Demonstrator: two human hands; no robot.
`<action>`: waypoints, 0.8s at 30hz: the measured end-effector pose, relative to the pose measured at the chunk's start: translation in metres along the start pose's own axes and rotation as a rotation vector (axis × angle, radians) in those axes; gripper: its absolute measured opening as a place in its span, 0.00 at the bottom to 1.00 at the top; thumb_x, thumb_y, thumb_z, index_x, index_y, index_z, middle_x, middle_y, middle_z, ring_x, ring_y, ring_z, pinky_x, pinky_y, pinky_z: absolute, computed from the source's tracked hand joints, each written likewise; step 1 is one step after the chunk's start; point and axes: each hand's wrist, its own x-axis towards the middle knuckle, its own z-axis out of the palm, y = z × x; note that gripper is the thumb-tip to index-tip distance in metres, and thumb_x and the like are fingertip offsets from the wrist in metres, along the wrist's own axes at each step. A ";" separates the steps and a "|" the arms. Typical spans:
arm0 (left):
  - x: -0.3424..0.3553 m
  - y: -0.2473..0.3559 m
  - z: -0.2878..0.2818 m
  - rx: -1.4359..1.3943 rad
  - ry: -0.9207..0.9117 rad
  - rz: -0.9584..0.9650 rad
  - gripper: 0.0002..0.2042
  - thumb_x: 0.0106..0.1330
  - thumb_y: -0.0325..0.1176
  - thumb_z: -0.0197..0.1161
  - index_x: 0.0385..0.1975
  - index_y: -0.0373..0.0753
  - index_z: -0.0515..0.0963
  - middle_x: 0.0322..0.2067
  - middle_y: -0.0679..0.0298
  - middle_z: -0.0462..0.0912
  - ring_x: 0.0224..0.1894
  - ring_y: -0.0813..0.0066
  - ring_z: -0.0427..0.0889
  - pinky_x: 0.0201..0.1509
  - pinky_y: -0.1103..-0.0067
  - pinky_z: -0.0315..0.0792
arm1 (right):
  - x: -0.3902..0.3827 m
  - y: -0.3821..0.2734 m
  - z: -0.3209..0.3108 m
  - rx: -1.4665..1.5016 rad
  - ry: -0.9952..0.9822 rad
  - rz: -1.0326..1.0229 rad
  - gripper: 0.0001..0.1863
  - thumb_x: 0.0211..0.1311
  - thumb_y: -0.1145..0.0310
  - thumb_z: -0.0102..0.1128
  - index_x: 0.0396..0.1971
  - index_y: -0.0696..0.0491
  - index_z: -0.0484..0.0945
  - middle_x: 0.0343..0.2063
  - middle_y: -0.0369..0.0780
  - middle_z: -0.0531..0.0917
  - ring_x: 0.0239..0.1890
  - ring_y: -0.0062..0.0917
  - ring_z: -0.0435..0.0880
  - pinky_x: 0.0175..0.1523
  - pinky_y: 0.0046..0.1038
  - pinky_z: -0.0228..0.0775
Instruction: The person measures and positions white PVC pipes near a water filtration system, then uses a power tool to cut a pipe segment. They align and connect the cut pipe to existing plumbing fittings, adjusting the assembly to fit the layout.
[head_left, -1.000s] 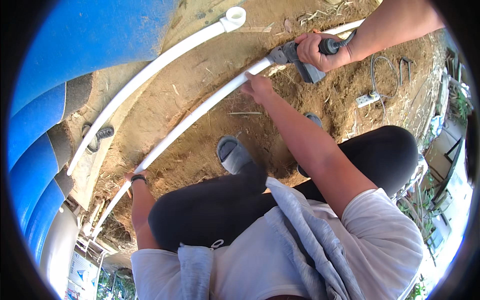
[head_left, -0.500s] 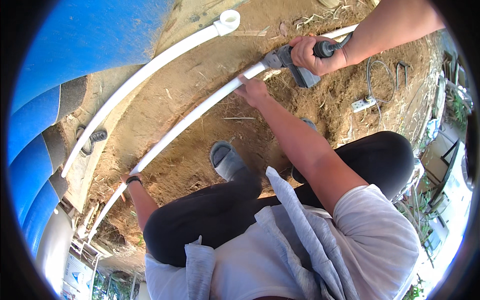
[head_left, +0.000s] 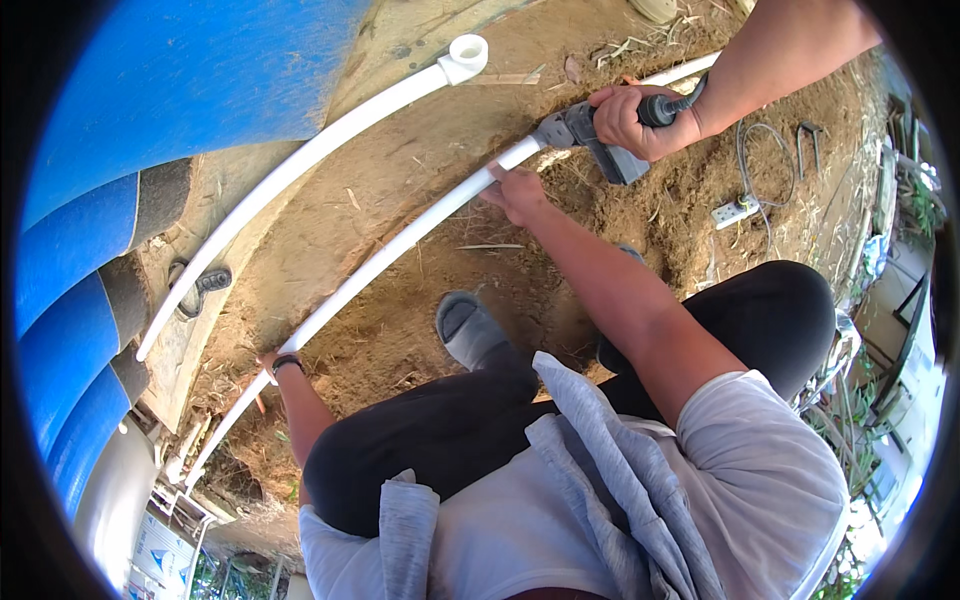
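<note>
A long white pipe runs diagonally above the dirt, its upper end in a grey power tool. My left hand, below a dark wristband, grips the pipe low on the left. My right hand is closed on the same pipe just short of the tool. Another person's hand reaches in from the upper right and holds the tool by its dark handle, which has a cord.
A second white pipe with an elbow fitting lies alongside, near large blue ribbed objects. A sandal is at the left. A power strip, cable and metal bracket lie on the dirt at right.
The scene has shifted slightly in the view as the camera moved. My two hands and the other person's hand keep their holds, with no clear movement along the pipe.
</note>
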 end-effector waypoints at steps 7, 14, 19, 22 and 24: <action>0.038 0.003 -0.010 0.103 -0.053 0.076 0.27 0.74 0.56 0.49 0.51 0.35 0.78 0.52 0.62 0.84 0.54 0.62 0.81 0.61 0.65 0.73 | -0.010 0.000 0.009 0.004 0.028 0.016 0.16 0.73 0.64 0.58 0.46 0.65 0.73 0.44 0.43 0.78 0.46 0.29 0.82 0.52 0.29 0.87; 0.009 -0.007 -0.003 0.055 -0.017 0.051 0.34 0.73 0.61 0.44 0.50 0.32 0.80 0.54 0.57 0.82 0.56 0.56 0.80 0.63 0.61 0.71 | -0.006 0.006 0.003 0.014 0.048 -0.009 0.16 0.73 0.65 0.58 0.47 0.64 0.73 0.43 0.43 0.79 0.43 0.29 0.83 0.51 0.30 0.87; 0.094 0.036 -0.050 0.080 -0.093 -0.026 0.36 0.71 0.67 0.40 0.55 0.39 0.77 0.54 0.63 0.82 0.56 0.56 0.80 0.62 0.60 0.71 | -0.021 0.026 0.024 0.031 -0.114 0.002 0.17 0.73 0.67 0.58 0.51 0.66 0.71 0.47 0.45 0.78 0.48 0.32 0.82 0.52 0.30 0.86; 0.103 0.035 -0.067 0.027 -0.024 -0.010 0.34 0.71 0.67 0.41 0.55 0.42 0.76 0.52 0.65 0.82 0.54 0.57 0.82 0.58 0.62 0.73 | -0.036 0.031 0.029 0.024 -0.067 0.019 0.17 0.73 0.68 0.57 0.51 0.67 0.71 0.48 0.46 0.78 0.50 0.33 0.82 0.54 0.31 0.85; 0.100 0.032 -0.072 -0.005 0.014 0.000 0.32 0.71 0.66 0.41 0.55 0.44 0.75 0.51 0.66 0.82 0.52 0.58 0.82 0.55 0.63 0.75 | -0.036 0.035 0.026 0.002 -0.060 0.009 0.15 0.73 0.68 0.56 0.49 0.66 0.72 0.45 0.46 0.79 0.48 0.32 0.83 0.53 0.29 0.86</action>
